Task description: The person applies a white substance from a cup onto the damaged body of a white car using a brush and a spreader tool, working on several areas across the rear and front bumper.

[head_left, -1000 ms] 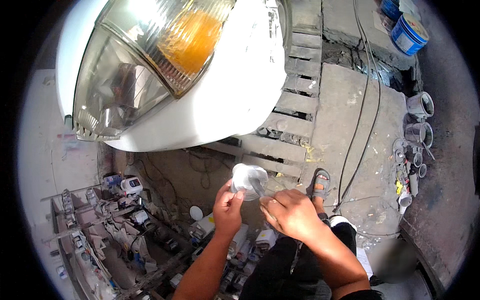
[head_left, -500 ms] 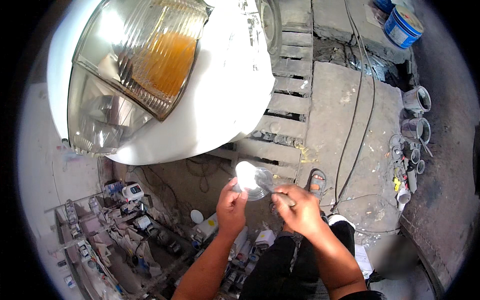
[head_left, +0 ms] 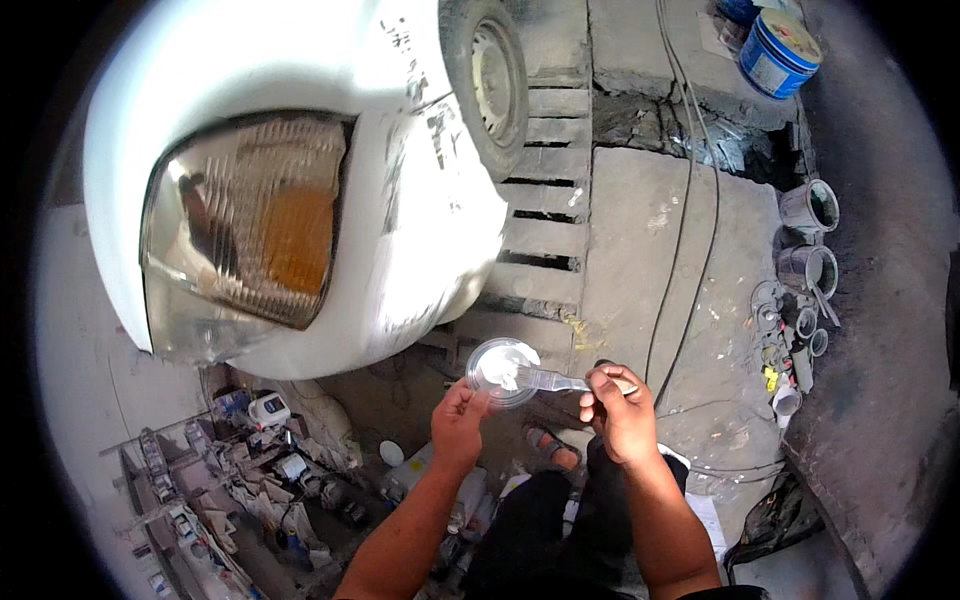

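Note:
In the head view, my left hand (head_left: 457, 425) grips a clear round plastic cup (head_left: 485, 390) with white paste (head_left: 508, 360) inside it. A flat scraper (head_left: 558, 382) reaches into the cup, its blade in the paste, and my right hand (head_left: 620, 415) is closed on its handle. Above my hands is the front corner of a white car body (head_left: 410, 255), with a headlight (head_left: 245, 215) and a wheel (head_left: 482, 80); dark scuffed patches mark the paintwork beside the headlight.
A slatted grate (head_left: 540, 225) runs beside the car. Cables (head_left: 690, 260) cross the concrete floor (head_left: 640, 250). Blue buckets (head_left: 775, 55), metal cans (head_left: 805, 205) and small cups (head_left: 786, 400) line the right side. Cluttered containers and tools (head_left: 270, 480) fill the lower left. My sandaled foot (head_left: 550, 445) shows below.
My right hand has shifted right and up, and the scraper now lies more level across the cup. The view has shifted, showing more of the car's wheel and upper bodywork.

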Tool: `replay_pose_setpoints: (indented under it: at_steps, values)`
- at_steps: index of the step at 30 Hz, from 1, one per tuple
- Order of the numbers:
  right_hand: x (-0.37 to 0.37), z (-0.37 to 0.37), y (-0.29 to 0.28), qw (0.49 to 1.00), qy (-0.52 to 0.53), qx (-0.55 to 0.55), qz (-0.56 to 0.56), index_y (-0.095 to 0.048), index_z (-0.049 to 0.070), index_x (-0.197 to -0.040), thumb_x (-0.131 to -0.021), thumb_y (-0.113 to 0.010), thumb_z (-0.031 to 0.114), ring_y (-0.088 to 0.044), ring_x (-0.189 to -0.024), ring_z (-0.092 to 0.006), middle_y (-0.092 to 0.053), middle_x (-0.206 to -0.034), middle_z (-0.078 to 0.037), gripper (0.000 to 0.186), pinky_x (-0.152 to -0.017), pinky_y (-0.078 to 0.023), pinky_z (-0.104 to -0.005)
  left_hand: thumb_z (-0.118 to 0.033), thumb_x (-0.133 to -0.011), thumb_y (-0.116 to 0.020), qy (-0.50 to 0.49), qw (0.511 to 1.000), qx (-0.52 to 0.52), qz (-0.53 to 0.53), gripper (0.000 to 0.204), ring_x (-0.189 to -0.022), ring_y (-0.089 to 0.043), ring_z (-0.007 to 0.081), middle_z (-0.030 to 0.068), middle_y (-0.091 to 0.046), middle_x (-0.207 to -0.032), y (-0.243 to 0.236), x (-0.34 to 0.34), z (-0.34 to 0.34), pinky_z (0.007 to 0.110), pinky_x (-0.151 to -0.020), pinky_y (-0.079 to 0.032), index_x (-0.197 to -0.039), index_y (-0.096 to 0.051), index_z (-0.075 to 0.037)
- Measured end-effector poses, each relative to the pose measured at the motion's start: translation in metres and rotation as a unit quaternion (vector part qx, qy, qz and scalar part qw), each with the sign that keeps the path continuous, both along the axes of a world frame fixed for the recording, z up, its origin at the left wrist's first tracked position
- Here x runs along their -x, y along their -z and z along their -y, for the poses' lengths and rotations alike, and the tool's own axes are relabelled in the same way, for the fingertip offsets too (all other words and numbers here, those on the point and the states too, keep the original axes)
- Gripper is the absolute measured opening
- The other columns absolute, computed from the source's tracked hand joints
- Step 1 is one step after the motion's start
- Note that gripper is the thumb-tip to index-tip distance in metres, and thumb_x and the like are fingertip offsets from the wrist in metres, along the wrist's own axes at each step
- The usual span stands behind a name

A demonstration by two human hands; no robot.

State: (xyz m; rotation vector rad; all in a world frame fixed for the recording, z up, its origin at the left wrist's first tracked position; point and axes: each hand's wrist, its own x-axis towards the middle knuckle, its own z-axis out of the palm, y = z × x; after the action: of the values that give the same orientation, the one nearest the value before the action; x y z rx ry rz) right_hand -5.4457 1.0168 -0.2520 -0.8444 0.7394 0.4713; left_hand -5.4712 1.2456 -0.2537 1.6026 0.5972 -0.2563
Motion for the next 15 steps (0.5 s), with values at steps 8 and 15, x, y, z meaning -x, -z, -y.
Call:
replay_pose_setpoints:
  at_steps: [8, 15]
  values:
    - [-0.053, 0.045, -0.006, 0.998, 0.032, -0.042, 0.022, -0.055, 0.004, -0.096, -0.087, -0.063, 0.023, -0.053, -0.056, -0.0109, -0.059, -0.072, -0.006, 0.023, -0.053, -0.045, -0.0236, -0.011, -0.092, -0.052, -0.069, 0.989, 0.111, -0.072, 0.014, -0.082, -0.059, 0.0148, 0.0083, -0.059, -0.097, -0.011, -0.052, 0.040, 0.030, -0.075, -0.053, -0.099, -0.056, 0.000]
    - [-0.110, 0.047, -0.014, 0.998, 0.001, -0.037, 0.055, -0.054, 0.000, -0.092, -0.088, -0.060, 0.018, -0.051, -0.057, -0.0117, -0.056, -0.070, -0.005, 0.019, -0.055, -0.043, -0.0239, -0.006, -0.090, -0.052, -0.112, 0.977, 0.140, -0.118, 0.008, -0.093, -0.060, 0.0205, 0.0134, -0.049, -0.127, -0.005, -0.096, 0.038, 0.035, -0.080, -0.052, -0.087, -0.055, 0.000]
